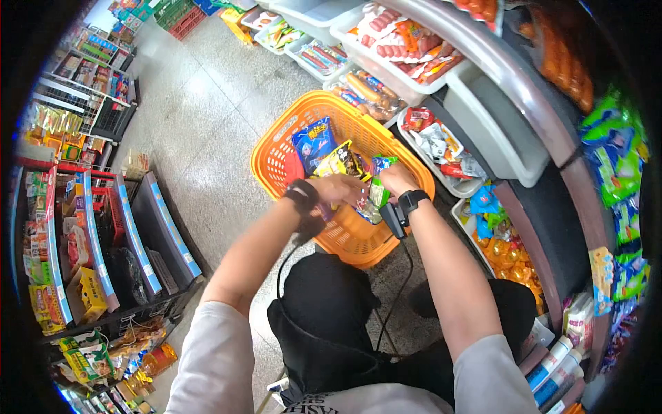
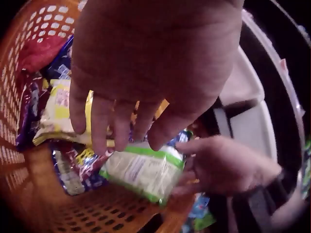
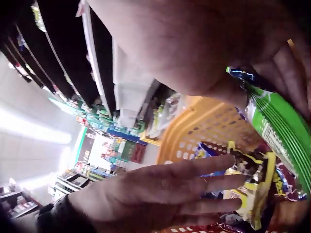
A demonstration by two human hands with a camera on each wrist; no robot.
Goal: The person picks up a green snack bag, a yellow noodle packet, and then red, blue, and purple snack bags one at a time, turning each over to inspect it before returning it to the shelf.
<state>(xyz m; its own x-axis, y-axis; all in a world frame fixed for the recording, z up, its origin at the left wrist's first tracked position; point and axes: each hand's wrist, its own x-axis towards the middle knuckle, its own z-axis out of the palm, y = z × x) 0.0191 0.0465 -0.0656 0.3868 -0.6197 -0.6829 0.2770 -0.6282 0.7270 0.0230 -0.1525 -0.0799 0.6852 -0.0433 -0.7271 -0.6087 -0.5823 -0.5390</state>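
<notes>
Green-and-white snack packet (image 1: 378, 194): located within the orange plastic basket (image 1: 372, 243), toward its right side, tilted, with its upper end in the fingers of the right hand (image 1: 398, 181). Those fingers are curled and pinch the packet near that end; the body of the packet projects from the grip toward the left hand (image 1: 338, 189).

Left hand: fingers extended and slightly spread, nothing gripped. In the left wrist view its fingertips overlap the nearer edge of the green-and-white packet (whether they touch it cannot be told from this angle). A yellow-and-black packet (image 1: 339, 161) lies just beyond these fingers, with a blue packet (image 1: 312, 143) beside it toward the basket's far end. A dark red and blue packet (image 2: 75, 174) lies next to the green-and-white one. A red item (image 1: 294, 168) sits by the left wall; its nature is unclear.

Wrists: a black wristband (image 1: 302, 196) on the left; a small black device (image 1: 394, 221) at the right.

Surroundings: grey speckled floor (image 1: 207, 90) shows around the basket. Close by on the right, a white tray holds packaged sausages (image 1: 407, 45). Well apart on the left, a shelf rack with blue label strips (image 1: 136, 231) carries boxed and bagged goods
</notes>
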